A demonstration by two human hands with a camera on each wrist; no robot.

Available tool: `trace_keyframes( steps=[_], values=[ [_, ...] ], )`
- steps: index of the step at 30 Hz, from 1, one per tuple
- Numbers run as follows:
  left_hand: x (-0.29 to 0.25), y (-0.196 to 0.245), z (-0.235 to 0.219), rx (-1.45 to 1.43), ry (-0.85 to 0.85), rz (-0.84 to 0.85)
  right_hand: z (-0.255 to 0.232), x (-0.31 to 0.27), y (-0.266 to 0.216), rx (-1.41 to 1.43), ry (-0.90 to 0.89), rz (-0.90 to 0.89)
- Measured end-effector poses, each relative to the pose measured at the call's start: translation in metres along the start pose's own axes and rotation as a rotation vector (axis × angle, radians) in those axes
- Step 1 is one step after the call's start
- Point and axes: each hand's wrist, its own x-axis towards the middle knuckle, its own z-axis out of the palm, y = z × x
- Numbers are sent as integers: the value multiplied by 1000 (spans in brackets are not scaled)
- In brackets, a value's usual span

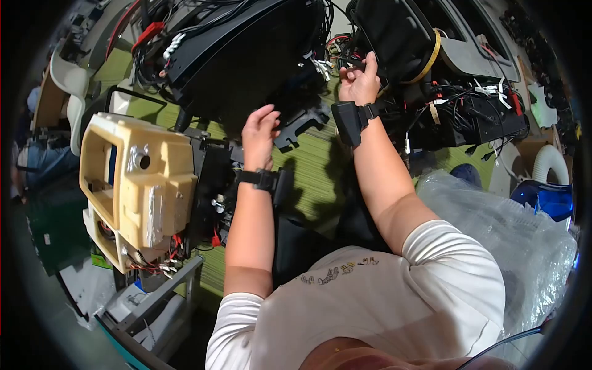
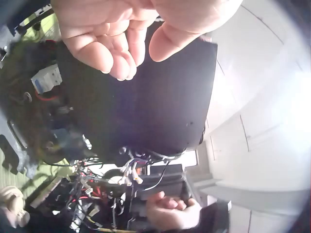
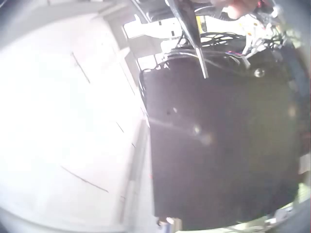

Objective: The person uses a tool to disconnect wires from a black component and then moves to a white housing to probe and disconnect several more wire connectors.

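Note:
My right hand (image 1: 361,85) is raised beside the right edge of a large black panel (image 1: 240,74). It grips a screwdriver (image 3: 190,30) with a dark tapered handle and a thin metal shaft, which overlaps the panel in the right wrist view. Most of that hand is out of the right wrist view. A shiny round spot (image 3: 259,73) shows near the panel's cable side. Left of it and lower, my left hand (image 1: 260,134) hangs before the panel, its fingers loosely bent and nothing in them. A black notched bracket (image 1: 301,128) lies beyond the left hand.
At left stands a cream-coloured housing (image 1: 165,157) with wires below it. Bundled cables with white connectors (image 1: 322,69) run behind the panel. A black unit with tangled cables (image 1: 468,111) sits at right, near clear plastic wrap (image 1: 493,228). Green carpet (image 1: 314,163) shows between.

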Motion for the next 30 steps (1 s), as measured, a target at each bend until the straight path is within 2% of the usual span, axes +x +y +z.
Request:
trace_keyframes(
  steps=[3,4,5,7,8,10,11,13,15,17,18,19,21,23,27,30],
  values=[
    [35,1,43,167,-91,36,-10,17,6,-27,-42,-34],
    [48,-1,56,166,-92,49,-13,22,8,-10,-107,-57],
    [59,-2,68,165,-94,63,-12,26,8,-1,-94,-57],
    [77,-3,90,169,-74,34,-7,35,5,-83,-158,-148],
    [86,-8,99,206,-47,87,-7,39,1,-95,-189,-181],
    [113,-30,106,360,18,203,-3,41,-10,-91,-178,-161],
    [122,-33,111,370,8,207,-2,43,-13,-98,-176,-135],
    [136,-41,120,456,91,255,-4,50,-17,-73,-166,-128],
    [129,-33,127,431,86,277,-3,52,-21,-89,-166,-114],
    [131,-38,120,292,5,252,-5,53,-25,-66,-171,-109],
    [120,-32,118,176,17,216,-5,53,-27,-45,-176,-91],
    [111,-30,108,50,-36,78,-5,53,-29,-22,-183,-70],
    [75,-3,101,-298,-195,-117,-5,50,-31,-26,-243,-12],
    [56,6,88,-526,-424,-195,-1,40,-31,-111,-357,15],
    [50,12,74,-702,-552,-166,-4,23,-22,-202,-528,137],
    [55,5,69,-672,-501,-108,-9,17,-20,-283,-576,149]
  ],
)
